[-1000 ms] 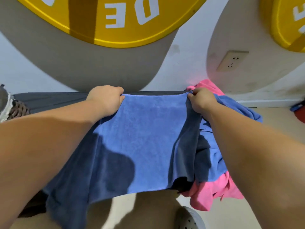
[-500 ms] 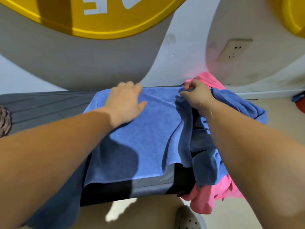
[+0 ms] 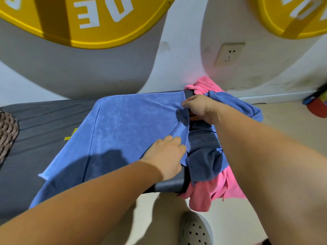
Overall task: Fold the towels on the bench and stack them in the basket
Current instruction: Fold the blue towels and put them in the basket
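A blue towel (image 3: 122,128) lies spread over the dark grey bench (image 3: 40,121). My left hand (image 3: 168,156) rests flat on the towel near its right front edge, fingers fairly straight. My right hand (image 3: 198,106) pinches the towel's far right corner at the bench end. To the right, a second blue towel (image 3: 235,106) and a pink towel (image 3: 208,195) lie heaped and hang off the bench end. A woven basket (image 3: 7,131) shows only partly at the left edge.
A wall with yellow round signs (image 3: 85,23) and a socket (image 3: 230,53) stands right behind the bench. My shoe (image 3: 194,228) is on the beige floor below. A red and blue object (image 3: 316,106) lies on the floor at far right.
My left hand slid from the towel's far edge toward its near right side. The towel has settled flat on the bench. My right hand keeps pinching the far right corner.
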